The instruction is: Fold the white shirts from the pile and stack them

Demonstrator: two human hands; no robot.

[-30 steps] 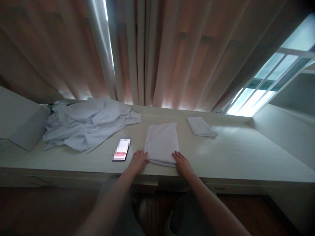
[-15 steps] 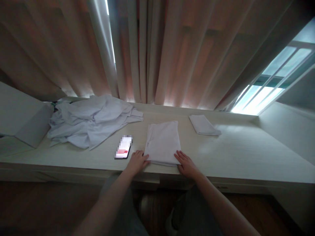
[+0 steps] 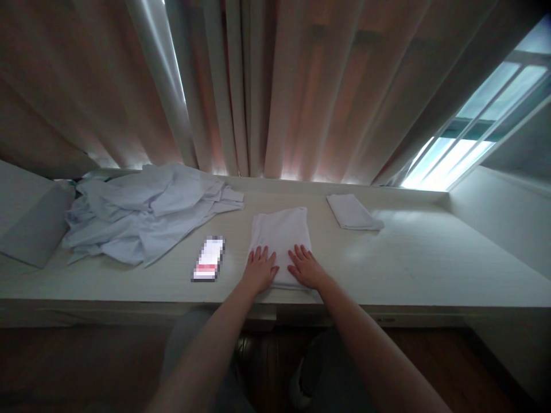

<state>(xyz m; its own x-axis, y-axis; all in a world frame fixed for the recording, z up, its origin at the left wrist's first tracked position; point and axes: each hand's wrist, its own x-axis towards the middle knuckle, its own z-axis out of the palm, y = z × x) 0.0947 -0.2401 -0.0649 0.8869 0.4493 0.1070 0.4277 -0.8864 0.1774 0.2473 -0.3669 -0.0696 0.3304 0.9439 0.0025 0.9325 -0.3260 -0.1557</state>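
A folded white cloth (image 3: 280, 229) lies flat on the pale desk top in front of me, near its front edge. My left hand (image 3: 260, 269) rests on the near left part of the cloth, palm down with the fingers spread. On the near right part lies my right hand (image 3: 305, 265), also flat and spread. Between the two hands a strip of the cloth shows. A smaller folded white cloth (image 3: 353, 213) sits farther back to the right, apart from both hands.
To the left is a heap of crumpled white cloth (image 3: 159, 212), beside a white box-like object (image 3: 32, 229). A phone (image 3: 209, 258) with a lit, blurred screen lies left of my hands. Curtains (image 3: 310, 97) hang behind the desk (image 3: 413, 264), with a barred window (image 3: 469, 132) at right.
Both hands have moved from the near corners of the folded cloth onto its top, closer together, with fingers now spread. My view has shifted slightly. The other cloths stay put.
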